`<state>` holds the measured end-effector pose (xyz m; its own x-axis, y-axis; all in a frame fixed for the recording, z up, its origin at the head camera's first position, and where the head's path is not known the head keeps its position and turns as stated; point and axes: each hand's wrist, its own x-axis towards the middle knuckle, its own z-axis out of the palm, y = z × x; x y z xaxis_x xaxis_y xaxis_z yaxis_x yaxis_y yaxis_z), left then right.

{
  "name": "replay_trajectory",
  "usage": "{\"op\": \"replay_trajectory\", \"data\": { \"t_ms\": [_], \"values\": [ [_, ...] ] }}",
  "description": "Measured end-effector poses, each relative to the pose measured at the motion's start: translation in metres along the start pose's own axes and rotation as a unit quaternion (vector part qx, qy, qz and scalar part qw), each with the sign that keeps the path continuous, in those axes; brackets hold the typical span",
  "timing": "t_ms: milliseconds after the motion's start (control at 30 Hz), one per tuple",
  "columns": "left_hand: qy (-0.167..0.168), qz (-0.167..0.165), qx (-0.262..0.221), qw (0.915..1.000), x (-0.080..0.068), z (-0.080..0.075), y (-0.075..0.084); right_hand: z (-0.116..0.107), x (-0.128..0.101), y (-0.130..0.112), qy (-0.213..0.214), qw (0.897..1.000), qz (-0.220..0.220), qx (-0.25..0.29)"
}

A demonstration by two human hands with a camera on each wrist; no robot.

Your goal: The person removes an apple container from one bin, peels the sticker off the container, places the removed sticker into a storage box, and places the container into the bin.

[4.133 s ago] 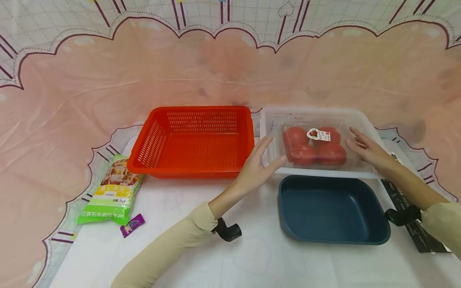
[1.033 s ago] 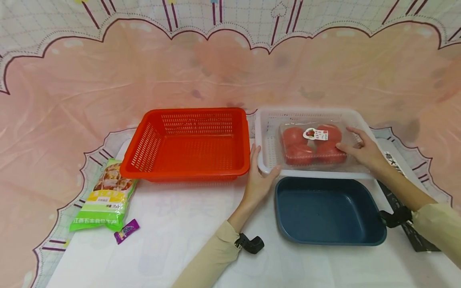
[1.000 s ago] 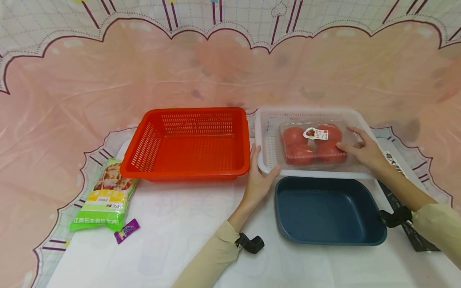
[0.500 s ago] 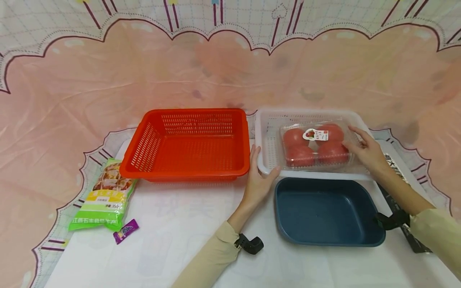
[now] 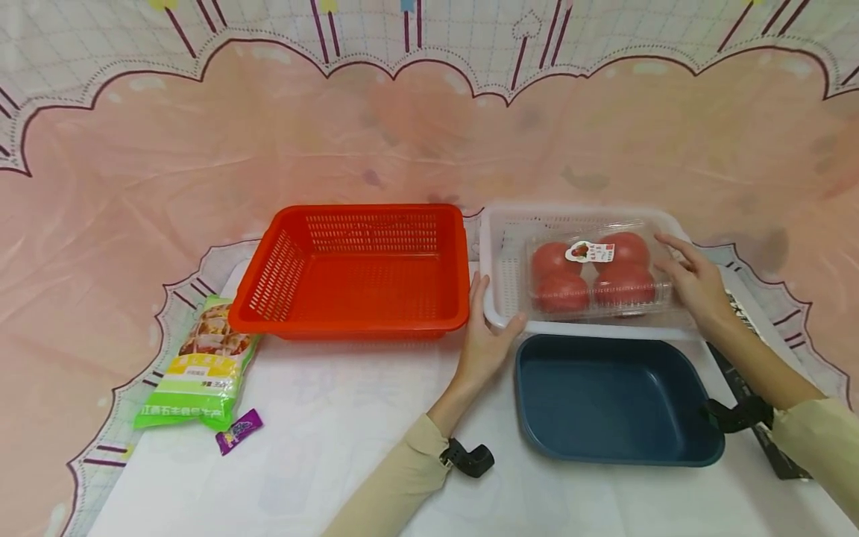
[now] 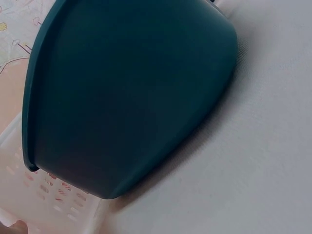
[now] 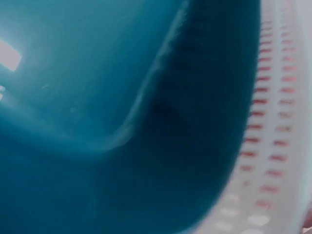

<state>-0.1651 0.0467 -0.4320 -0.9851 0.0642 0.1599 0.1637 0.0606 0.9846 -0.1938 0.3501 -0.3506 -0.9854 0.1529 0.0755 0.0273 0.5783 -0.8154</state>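
A clear plastic box of red tomatoes (image 5: 593, 272) with a small label sits in the white slotted basket (image 5: 577, 211) at the back right. My right hand (image 5: 671, 257) grips the box's right end, fingers over its top, and the box looks raised a little off the basket floor. My left hand (image 5: 495, 309) holds the basket's near left corner, thumb on the front rim and fingers up the left side. Both wrist views are filled by the dark blue tub (image 6: 126, 92) (image 7: 97, 122), with the white basket (image 6: 48, 204) (image 7: 273, 122) at the edge.
An empty red basket (image 5: 362, 268) stands left of the white one, almost touching it. The empty dark blue tub (image 5: 617, 395) lies just in front of the white basket. A green food packet (image 5: 201, 365) and a purple sweet (image 5: 238, 430) lie at the left; a black strip (image 5: 772, 447) at the right.
My left hand went from open beside the basket to holding its corner. My right hand closed on the tomato box, which has since shifted slightly up and right.
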Motion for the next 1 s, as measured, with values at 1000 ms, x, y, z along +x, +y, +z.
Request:
{"op": "replay_trajectory", "data": {
  "t_ms": [1000],
  "values": [
    [-0.002,-0.012,-0.001,0.9999,0.000,-0.001,-0.001,0.019,0.004,-0.047,0.017,1.000,0.025,0.006]
  ]
}}
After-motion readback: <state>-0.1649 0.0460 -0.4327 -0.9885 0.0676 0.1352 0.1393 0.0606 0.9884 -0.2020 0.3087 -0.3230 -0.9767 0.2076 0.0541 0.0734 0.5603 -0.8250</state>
